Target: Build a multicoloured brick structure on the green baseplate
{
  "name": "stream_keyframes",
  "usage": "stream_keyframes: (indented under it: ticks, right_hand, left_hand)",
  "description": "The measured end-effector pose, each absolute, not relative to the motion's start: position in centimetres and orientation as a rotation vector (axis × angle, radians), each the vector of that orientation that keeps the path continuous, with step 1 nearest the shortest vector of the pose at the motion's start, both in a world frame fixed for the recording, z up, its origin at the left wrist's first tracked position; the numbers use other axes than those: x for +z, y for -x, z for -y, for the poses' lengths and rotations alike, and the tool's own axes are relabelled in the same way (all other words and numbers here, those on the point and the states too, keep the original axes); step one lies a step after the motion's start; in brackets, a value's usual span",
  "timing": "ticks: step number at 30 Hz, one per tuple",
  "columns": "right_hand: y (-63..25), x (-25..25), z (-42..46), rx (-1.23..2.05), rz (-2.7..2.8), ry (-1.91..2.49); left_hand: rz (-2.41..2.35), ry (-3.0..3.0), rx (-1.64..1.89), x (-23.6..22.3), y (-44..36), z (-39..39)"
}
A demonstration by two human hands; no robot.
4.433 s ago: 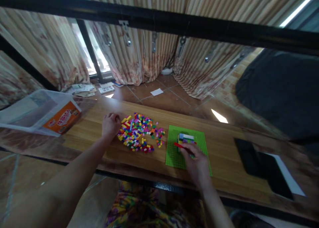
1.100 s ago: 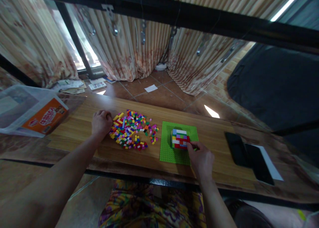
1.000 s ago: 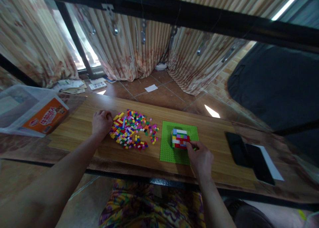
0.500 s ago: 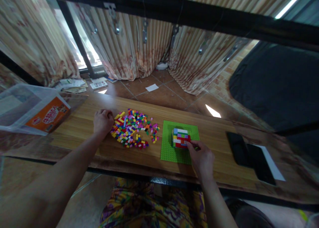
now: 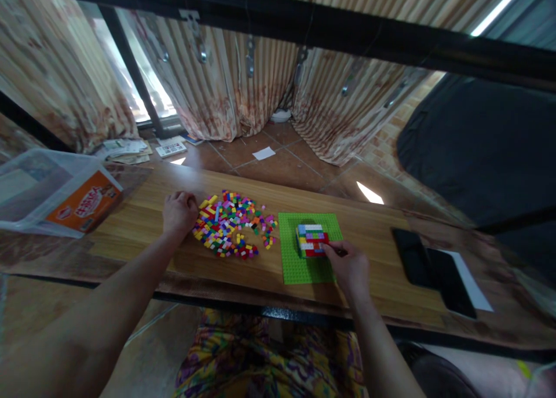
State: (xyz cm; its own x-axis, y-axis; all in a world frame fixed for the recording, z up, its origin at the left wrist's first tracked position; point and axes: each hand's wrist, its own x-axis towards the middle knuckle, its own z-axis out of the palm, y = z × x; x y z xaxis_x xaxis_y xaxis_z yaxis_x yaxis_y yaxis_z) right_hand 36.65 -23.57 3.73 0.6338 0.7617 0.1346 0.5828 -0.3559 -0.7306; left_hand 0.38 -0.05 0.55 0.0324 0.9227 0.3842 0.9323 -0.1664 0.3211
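A small block build (image 5: 311, 241) of white, red, blue, purple and yellow toy bricks stands on a green studded baseplate (image 5: 290, 273). At its right edge, by the red bricks, my right hand (image 5: 348, 265) is closed, thumb and fingers pinching there. The exact brick between the fingertips is hidden. My left hand (image 5: 179, 212) rests on the table at the left edge of a spread pile of loose toy bricks (image 5: 226, 221). Its fingers are curled in, and whatever they may hold is out of sight.
A clear plastic tub (image 5: 56, 195) with an orange label stands at the table's left end. Two dark phone-like slabs (image 5: 414, 258) and a white sheet (image 5: 469, 279) lie on the right. The wooden table (image 5: 256, 276) has its near edge by my lap.
The baseplate has turned slightly and shifted a little left, with the block build on it. My right hand stays at the build's right edge. My left hand has hardly moved.
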Motion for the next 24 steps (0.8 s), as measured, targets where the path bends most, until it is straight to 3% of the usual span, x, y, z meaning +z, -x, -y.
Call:
stream_keyframes:
  ticks: [16,24]
  right_hand:
    - [-39.3,2.7,20.0,0.774,0.639,1.718]
    - [-40.0,2.1,19.8,0.753,0.758,1.765]
  left_hand:
    - [2.013,2.256,-0.836,0.6,-0.4,0.0]
    - [2.017,2.248,-0.796,0.6,-0.5,0.2]
